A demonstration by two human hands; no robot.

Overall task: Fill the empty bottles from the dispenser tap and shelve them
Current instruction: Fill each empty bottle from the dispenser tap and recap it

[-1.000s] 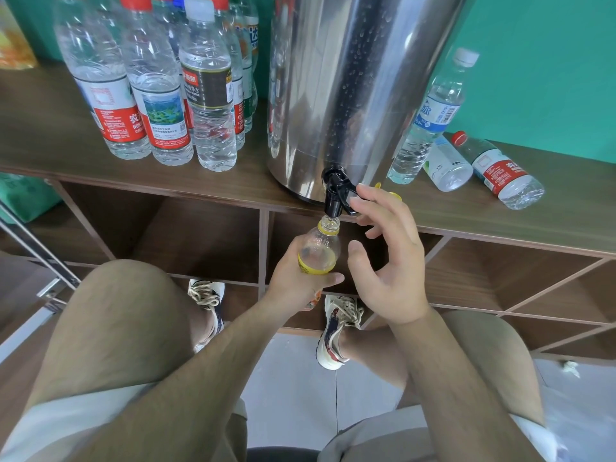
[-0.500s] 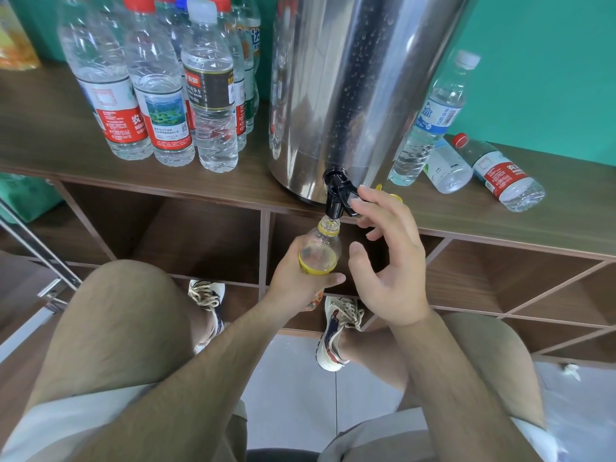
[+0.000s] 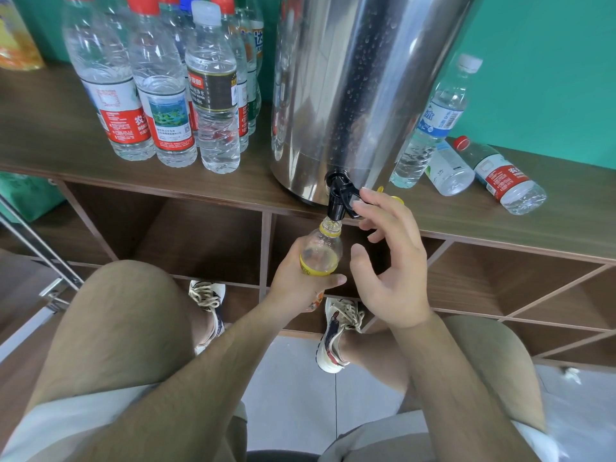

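A steel dispenser (image 3: 353,88) stands on the wooden shelf top (image 3: 50,128), its black tap (image 3: 338,198) hanging over the front edge. My left hand (image 3: 296,278) grips a small clear bottle with a yellow label and neck ring (image 3: 320,251), its open mouth directly under the spout. My right hand (image 3: 390,261) has its fingers spread; the fingertips rest on the tap's lever. A yellow cap (image 3: 395,199) lies on the shelf top behind those fingers.
Several capped water bottles (image 3: 160,95) stand left of the dispenser. To its right one bottle stands (image 3: 433,125) and two lie on their sides (image 3: 500,175). Open wooden cubbies (image 3: 200,235) run below the shelf top. My knees and shoes are underneath.
Almost nothing has moved; both hands hold the same pose at the tap, and the view has only shifted slightly.
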